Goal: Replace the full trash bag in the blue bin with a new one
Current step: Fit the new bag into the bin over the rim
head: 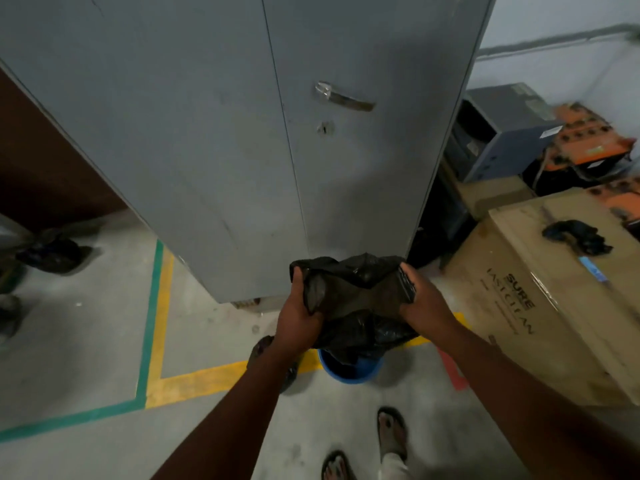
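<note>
A black trash bag (353, 292) is stretched between my two hands above the blue bin (349, 370). My left hand (299, 311) grips the bag's left edge and my right hand (422, 299) grips its right edge. The bag's mouth is pulled wide and its lower part hangs down into the bin. Only part of the bin's rim shows below the bag. A dark lump (263, 348), partly hidden by my left forearm, lies on the floor just left of the bin; I cannot tell what it is.
A tall grey metal cabinet (242, 150) stands right behind the bin. A large cardboard box (554, 306) with a dark crumpled item (575, 235) on top sits at the right. Another black bag (52, 252) lies at far left. My sandalled feet (391, 434) are below.
</note>
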Action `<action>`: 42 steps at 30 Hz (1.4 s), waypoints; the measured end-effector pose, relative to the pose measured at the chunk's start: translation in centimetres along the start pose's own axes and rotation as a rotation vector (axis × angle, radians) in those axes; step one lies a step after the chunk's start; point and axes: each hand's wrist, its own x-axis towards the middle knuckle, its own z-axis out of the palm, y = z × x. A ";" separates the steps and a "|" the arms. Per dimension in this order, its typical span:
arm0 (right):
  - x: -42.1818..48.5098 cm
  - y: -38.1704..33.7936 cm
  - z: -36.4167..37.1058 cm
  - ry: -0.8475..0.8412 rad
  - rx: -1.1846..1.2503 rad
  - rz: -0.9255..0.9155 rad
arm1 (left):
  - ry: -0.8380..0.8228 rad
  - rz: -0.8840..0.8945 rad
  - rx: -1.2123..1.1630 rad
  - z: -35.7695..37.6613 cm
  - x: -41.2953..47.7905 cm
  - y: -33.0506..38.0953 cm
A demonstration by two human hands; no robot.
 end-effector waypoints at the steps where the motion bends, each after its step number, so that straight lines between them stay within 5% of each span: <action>1: 0.1 0.7 0.5 -0.021 -0.016 0.013 | -0.004 -0.002 0.002 0.6 0.2 -0.6; 13: 10.9 18.5 11.0 -0.249 -0.065 0.157 | -0.133 -0.129 0.070 14.4 8.5 -16.5; 24: 21.6 38.1 21.4 -0.391 -0.364 0.192 | -0.244 -0.393 0.225 23.0 14.5 -36.1; 33: 25.9 34.5 18.0 0.001 -0.190 0.063 | 0.125 -0.333 0.169 20.0 18.2 -32.9; 37: 25.6 35.3 19.2 -0.109 -0.172 0.089 | 0.030 -0.296 0.177 21.6 18.7 -33.2; 42: 28.9 40.0 22.2 -0.395 -0.390 0.282 | -0.149 -0.594 0.070 24.0 21.1 -38.1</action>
